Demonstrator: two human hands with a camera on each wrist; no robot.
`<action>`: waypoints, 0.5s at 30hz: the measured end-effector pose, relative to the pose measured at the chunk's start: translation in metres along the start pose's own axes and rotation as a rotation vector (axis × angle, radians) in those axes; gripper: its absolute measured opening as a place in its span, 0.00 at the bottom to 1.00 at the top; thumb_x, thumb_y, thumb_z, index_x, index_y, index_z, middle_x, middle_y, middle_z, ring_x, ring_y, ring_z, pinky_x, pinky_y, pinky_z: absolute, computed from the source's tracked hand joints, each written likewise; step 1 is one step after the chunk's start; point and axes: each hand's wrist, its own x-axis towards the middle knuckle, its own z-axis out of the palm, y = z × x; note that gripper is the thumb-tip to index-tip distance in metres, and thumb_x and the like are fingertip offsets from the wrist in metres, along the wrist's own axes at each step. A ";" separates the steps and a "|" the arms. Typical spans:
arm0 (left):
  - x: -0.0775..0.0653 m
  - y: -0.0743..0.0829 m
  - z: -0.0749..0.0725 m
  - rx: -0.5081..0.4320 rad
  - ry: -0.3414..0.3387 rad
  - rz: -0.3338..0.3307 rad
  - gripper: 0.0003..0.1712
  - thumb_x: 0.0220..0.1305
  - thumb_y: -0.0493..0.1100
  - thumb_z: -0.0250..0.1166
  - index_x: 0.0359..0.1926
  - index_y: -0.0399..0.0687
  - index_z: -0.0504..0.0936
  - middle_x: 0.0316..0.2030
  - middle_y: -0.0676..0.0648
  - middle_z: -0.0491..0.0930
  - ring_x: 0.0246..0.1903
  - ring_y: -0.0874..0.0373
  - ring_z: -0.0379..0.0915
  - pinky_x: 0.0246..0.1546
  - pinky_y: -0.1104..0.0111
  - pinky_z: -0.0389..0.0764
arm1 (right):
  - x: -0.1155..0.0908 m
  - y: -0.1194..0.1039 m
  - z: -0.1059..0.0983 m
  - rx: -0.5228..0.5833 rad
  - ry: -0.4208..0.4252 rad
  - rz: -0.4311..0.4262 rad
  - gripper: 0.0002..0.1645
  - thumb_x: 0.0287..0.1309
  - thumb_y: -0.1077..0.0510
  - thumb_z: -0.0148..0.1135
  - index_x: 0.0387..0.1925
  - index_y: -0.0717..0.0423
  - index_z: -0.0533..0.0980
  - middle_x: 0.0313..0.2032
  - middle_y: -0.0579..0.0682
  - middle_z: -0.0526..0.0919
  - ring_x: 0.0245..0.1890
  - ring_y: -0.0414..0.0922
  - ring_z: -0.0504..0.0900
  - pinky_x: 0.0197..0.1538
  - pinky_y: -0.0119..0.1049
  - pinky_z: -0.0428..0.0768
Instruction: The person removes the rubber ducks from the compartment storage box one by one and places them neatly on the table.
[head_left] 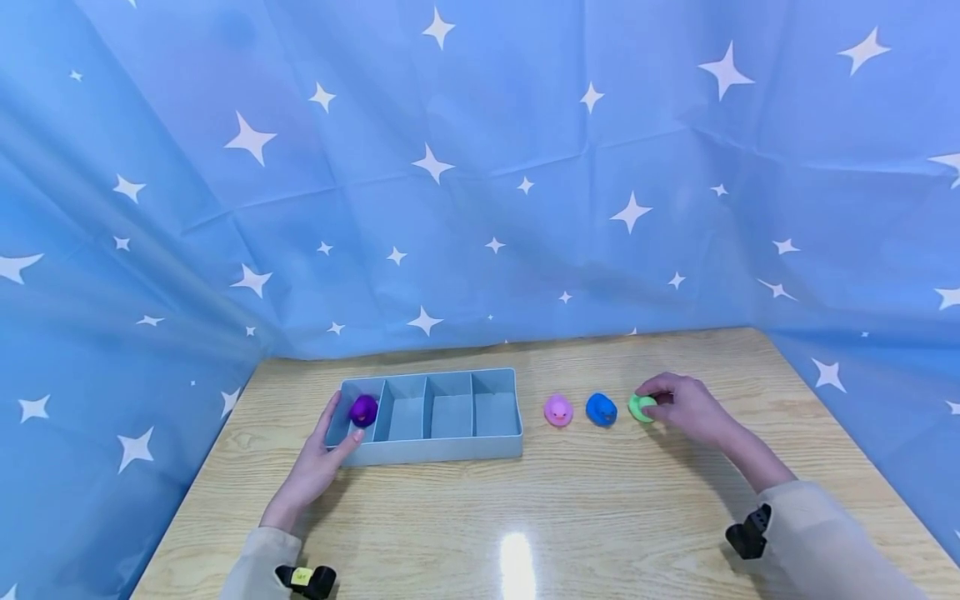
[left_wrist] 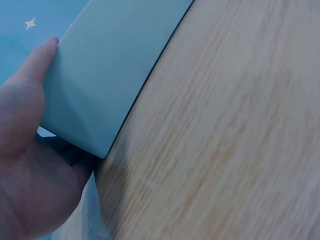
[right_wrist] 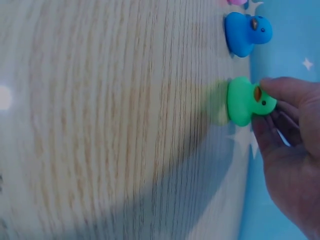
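Observation:
My left hand point(head_left: 318, 458) grips the left end of a blue-grey divided box point(head_left: 442, 451), its thumb at the front rim and its fingers along the end wall. In the left wrist view the thumb point(left_wrist: 37, 65) lies along the upper edge of the box's wall point(left_wrist: 107, 75). A purple rubber duck point(head_left: 364, 410) sits in the leftmost compartment. Over on the right, my right hand point(head_left: 690, 408) pinches a green rubber duck point(right_wrist: 241, 101) by the head between thumb and fingers. The green duck's base is right at the tabletop.
Between the box and the green duck, a pink rubber duck point(head_left: 558, 411) and a blue rubber duck point(head_left: 602, 410) stand in a row on the wooden table point(head_left: 420, 525). A blue star-patterned cloth point(head_left: 480, 208) hangs behind the table and along both sides.

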 end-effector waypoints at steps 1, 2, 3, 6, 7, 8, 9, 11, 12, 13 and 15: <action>0.000 0.000 0.000 -0.001 0.000 0.002 0.50 0.77 0.54 0.59 0.84 0.59 0.35 0.82 0.41 0.36 0.78 0.34 0.31 0.72 0.32 0.40 | 0.000 0.000 0.000 -0.001 0.003 -0.002 0.14 0.64 0.65 0.68 0.50 0.67 0.82 0.48 0.59 0.83 0.45 0.52 0.83 0.41 0.34 0.84; 0.000 0.000 0.000 -0.002 -0.001 0.002 0.50 0.77 0.54 0.59 0.83 0.59 0.35 0.82 0.41 0.36 0.78 0.34 0.31 0.72 0.32 0.40 | 0.000 0.000 0.000 -0.001 0.006 -0.004 0.14 0.64 0.65 0.68 0.50 0.67 0.82 0.48 0.60 0.83 0.45 0.53 0.83 0.41 0.34 0.84; 0.000 -0.001 0.000 -0.001 -0.001 0.001 0.50 0.77 0.54 0.59 0.83 0.59 0.34 0.82 0.41 0.36 0.78 0.34 0.31 0.72 0.32 0.40 | 0.000 0.000 0.001 -0.004 0.008 -0.005 0.15 0.64 0.65 0.68 0.50 0.67 0.81 0.48 0.60 0.83 0.46 0.53 0.83 0.41 0.33 0.84; 0.001 -0.002 0.000 0.001 -0.004 -0.002 0.50 0.77 0.54 0.59 0.83 0.59 0.34 0.82 0.41 0.36 0.78 0.33 0.31 0.71 0.32 0.41 | -0.001 0.000 0.002 -0.006 0.016 -0.012 0.15 0.64 0.66 0.67 0.50 0.68 0.81 0.49 0.60 0.83 0.46 0.54 0.84 0.43 0.33 0.84; 0.001 -0.003 0.000 0.000 -0.005 -0.004 0.50 0.77 0.54 0.59 0.83 0.59 0.34 0.82 0.41 0.35 0.78 0.33 0.31 0.71 0.32 0.41 | -0.001 -0.001 0.002 -0.005 0.015 -0.018 0.15 0.64 0.66 0.67 0.50 0.68 0.81 0.49 0.61 0.82 0.47 0.55 0.84 0.43 0.34 0.84; 0.002 -0.004 0.000 -0.001 -0.006 -0.005 0.50 0.77 0.54 0.59 0.83 0.59 0.34 0.82 0.41 0.35 0.78 0.33 0.31 0.71 0.32 0.41 | -0.001 -0.001 0.002 -0.004 0.017 -0.021 0.15 0.64 0.66 0.67 0.50 0.68 0.81 0.49 0.61 0.82 0.47 0.56 0.84 0.43 0.34 0.84; 0.002 -0.005 0.000 -0.001 -0.005 -0.004 0.50 0.77 0.54 0.59 0.83 0.59 0.34 0.82 0.41 0.35 0.78 0.33 0.31 0.71 0.32 0.41 | -0.001 -0.001 0.002 -0.003 0.018 -0.023 0.14 0.64 0.66 0.67 0.50 0.68 0.81 0.49 0.61 0.82 0.47 0.56 0.84 0.43 0.34 0.84; 0.003 -0.006 0.000 -0.005 -0.005 -0.003 0.50 0.77 0.54 0.59 0.83 0.59 0.34 0.82 0.41 0.35 0.78 0.33 0.31 0.71 0.32 0.41 | -0.001 -0.002 0.003 -0.001 0.018 -0.028 0.14 0.63 0.66 0.67 0.50 0.68 0.81 0.49 0.62 0.82 0.48 0.57 0.84 0.44 0.35 0.84; 0.003 -0.006 0.000 -0.006 -0.004 -0.003 0.50 0.77 0.54 0.59 0.83 0.58 0.34 0.82 0.41 0.35 0.78 0.33 0.30 0.71 0.32 0.41 | -0.001 -0.002 0.003 -0.001 0.021 -0.028 0.14 0.63 0.67 0.67 0.50 0.68 0.81 0.49 0.62 0.82 0.48 0.57 0.84 0.44 0.35 0.85; 0.003 -0.006 0.000 -0.007 -0.005 -0.004 0.50 0.77 0.54 0.59 0.83 0.59 0.34 0.82 0.41 0.35 0.78 0.34 0.30 0.72 0.32 0.41 | -0.001 -0.002 0.003 -0.002 0.020 -0.031 0.14 0.63 0.67 0.67 0.50 0.68 0.81 0.50 0.62 0.82 0.48 0.58 0.84 0.44 0.35 0.84; 0.003 -0.005 -0.001 -0.005 -0.007 -0.007 0.51 0.77 0.54 0.59 0.83 0.59 0.34 0.82 0.41 0.35 0.78 0.34 0.30 0.72 0.32 0.41 | -0.001 -0.002 0.003 -0.006 0.021 -0.030 0.14 0.63 0.67 0.67 0.50 0.68 0.82 0.50 0.62 0.82 0.48 0.58 0.84 0.44 0.35 0.84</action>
